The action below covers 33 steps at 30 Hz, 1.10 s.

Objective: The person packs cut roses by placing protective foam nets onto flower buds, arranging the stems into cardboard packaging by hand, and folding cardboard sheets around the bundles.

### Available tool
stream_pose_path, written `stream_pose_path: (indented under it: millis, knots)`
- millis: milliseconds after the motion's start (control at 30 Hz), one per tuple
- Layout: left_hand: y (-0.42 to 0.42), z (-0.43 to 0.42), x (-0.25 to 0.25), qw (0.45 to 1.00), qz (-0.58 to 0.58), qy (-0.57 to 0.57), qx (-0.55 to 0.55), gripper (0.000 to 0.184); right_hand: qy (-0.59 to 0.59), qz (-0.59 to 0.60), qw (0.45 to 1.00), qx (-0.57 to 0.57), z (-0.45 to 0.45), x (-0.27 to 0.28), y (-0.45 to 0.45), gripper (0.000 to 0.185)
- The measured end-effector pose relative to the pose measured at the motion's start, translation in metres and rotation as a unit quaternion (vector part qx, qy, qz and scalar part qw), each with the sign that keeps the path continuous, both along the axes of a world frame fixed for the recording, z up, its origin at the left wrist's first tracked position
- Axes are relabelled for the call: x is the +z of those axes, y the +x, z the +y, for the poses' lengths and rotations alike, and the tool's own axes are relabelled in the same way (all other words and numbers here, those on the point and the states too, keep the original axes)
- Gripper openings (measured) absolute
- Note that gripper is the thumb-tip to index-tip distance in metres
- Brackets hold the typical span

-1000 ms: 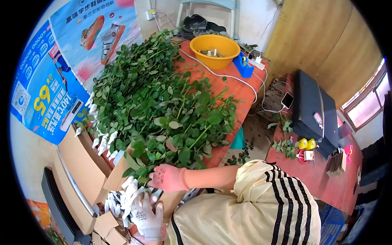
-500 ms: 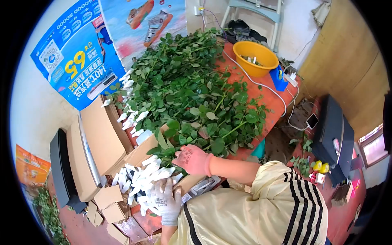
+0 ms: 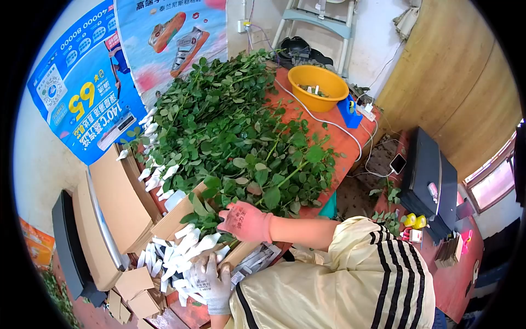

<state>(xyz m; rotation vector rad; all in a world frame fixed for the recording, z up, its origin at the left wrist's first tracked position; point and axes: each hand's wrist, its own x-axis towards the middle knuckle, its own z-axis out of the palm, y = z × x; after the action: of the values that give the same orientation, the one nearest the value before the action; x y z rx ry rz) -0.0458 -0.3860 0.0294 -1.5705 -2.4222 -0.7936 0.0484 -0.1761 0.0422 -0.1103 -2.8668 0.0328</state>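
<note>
My left hand (image 3: 210,284), in a pale grey-white glove, lies over a heap of white sleeve-like pieces (image 3: 183,249). Its fingers are apart, and I cannot see anything gripped in them. Above it, my right hand (image 3: 244,221), in a pink glove, is closed beside leafy green stems (image 3: 205,216). What it holds, if anything, is hidden by its curled fingers. A cardboard strip (image 3: 178,216) runs along the heap. Beyond my right hand spreads a large pile of leafy stems (image 3: 235,137), with white-wrapped ends (image 3: 159,178) along its left side.
Cardboard sheets (image 3: 118,192) lean at the left. On the red table (image 3: 342,145) stand a yellow basin (image 3: 318,88) and a blue tape dispenser (image 3: 349,112), crossed by a white cable (image 3: 329,122). A phone (image 3: 398,163) and black case (image 3: 430,181) are at the right.
The whole view has shifted, so most things appear further left and a little lower. My hands keep nearly the same places at the heap and stems.
</note>
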Motion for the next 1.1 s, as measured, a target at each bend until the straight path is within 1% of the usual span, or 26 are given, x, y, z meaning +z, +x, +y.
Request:
stream_pose_path:
  millis: [33, 100, 167, 200, 233, 267, 333, 367, 400, 433, 467, 500, 567, 600, 667, 800, 867, 900, 967, 1000, 1033, 1100]
  knots:
    - [-0.001, -0.001, -0.001, 1.0, -0.002, -0.006, 0.0, 0.043, -0.01, -0.012, 1.0, 0.003, 0.0, -0.01, -0.001, 0.019]
    - [-0.001, -0.001, 0.0, 1.0, -0.001, -0.004, 0.001, 0.043, -0.022, -0.024, 0.999, 0.006, -0.003, -0.004, -0.005, 0.021]
    - [-0.001, -0.001, 0.001, 1.0, 0.0, -0.003, 0.0, 0.043, -0.064, -0.108, 0.992, 0.003, -0.002, 0.005, -0.008, 0.022]
    - [-0.001, -0.001, 0.001, 1.0, 0.001, -0.009, 0.0, 0.043, -0.066, -0.108, 0.992, 0.002, -0.001, -0.002, -0.007, 0.022]
    - [-0.002, -0.002, 0.002, 1.0, 0.003, -0.016, 0.001, 0.043, -0.057, -0.034, 0.998, 0.018, -0.001, -0.014, -0.007, 0.02]
    - [-0.003, -0.001, 0.002, 1.0, 0.003, -0.016, 0.001, 0.043, -0.047, 0.039, 0.997, 0.037, -0.001, -0.012, -0.008, 0.018]
    - [-0.004, -0.001, -0.001, 1.0, -0.014, 0.011, -0.015, 0.041, -0.054, 0.035, 0.997, 0.037, -0.006, -0.01, -0.008, 0.018]
    - [-0.003, 0.002, -0.001, 1.0, -0.016, 0.006, -0.004, 0.041, -0.061, 0.03, 0.997, 0.041, -0.009, -0.007, -0.009, 0.017]
    - [-0.002, 0.007, 0.001, 0.999, -0.031, 0.028, -0.023, 0.04, -0.024, -0.032, 0.998, 0.053, -0.005, -0.009, -0.011, 0.018]
    - [-0.004, 0.004, 0.005, 0.998, -0.042, 0.043, -0.03, 0.039, -0.014, -0.056, 0.995, 0.085, -0.006, -0.013, -0.014, 0.018]
    - [-0.004, 0.003, 0.008, 0.999, -0.023, 0.042, -0.027, 0.038, -0.006, -0.08, 0.99, 0.118, -0.007, -0.015, -0.017, 0.018]
    - [-0.003, 0.004, 0.01, 0.999, -0.004, 0.044, -0.026, 0.037, -0.03, -0.071, 0.991, 0.111, -0.005, -0.011, -0.015, 0.019]
    - [-0.006, 0.001, 0.012, 0.999, -0.035, 0.036, -0.022, 0.036, -0.071, -0.064, 0.993, 0.066, -0.001, -0.004, -0.015, 0.021]
    - [-0.006, -0.002, 0.007, 0.998, -0.036, 0.034, -0.027, 0.039, -0.076, -0.064, 0.992, 0.076, -0.004, -0.002, -0.017, 0.021]
    - [-0.006, -0.004, 0.007, 0.999, -0.035, 0.028, -0.021, 0.039, -0.064, -0.107, 0.989, 0.085, -0.001, 0.005, -0.017, 0.024]
    - [-0.006, -0.005, 0.006, 0.999, -0.027, 0.032, -0.016, 0.039, -0.073, -0.079, 0.99, 0.09, -0.002, 0.013, -0.014, 0.025]
    - [-0.005, -0.005, 0.006, 0.999, -0.023, 0.033, -0.021, 0.039, -0.029, -0.075, 0.992, 0.093, -0.005, 0.015, -0.013, 0.036]
    - [-0.004, -0.005, 0.009, 0.999, -0.033, 0.015, -0.012, 0.038, -0.032, -0.076, 0.993, 0.089, -0.007, 0.013, -0.015, 0.036]
    - [-0.002, -0.002, 0.018, 0.999, -0.041, -0.001, -0.009, 0.037, -0.028, -0.211, 0.973, 0.086, -0.01, 0.013, -0.026, 0.034]
    - [-0.002, 0.0, 0.024, 1.0, -0.016, -0.012, -0.009, 0.037, -0.027, -0.214, 0.973, 0.084, -0.011, 0.019, -0.025, 0.033]
    - [-0.001, 0.002, 0.028, 1.0, 0.009, -0.022, -0.007, 0.037, -0.026, -0.215, 0.973, 0.081, -0.008, 0.011, -0.023, 0.033]
    - [-0.004, 0.008, 0.034, 1.0, -0.002, -0.013, -0.018, 0.037, -0.012, -0.117, 0.984, 0.133, -0.005, -0.001, -0.021, 0.034]
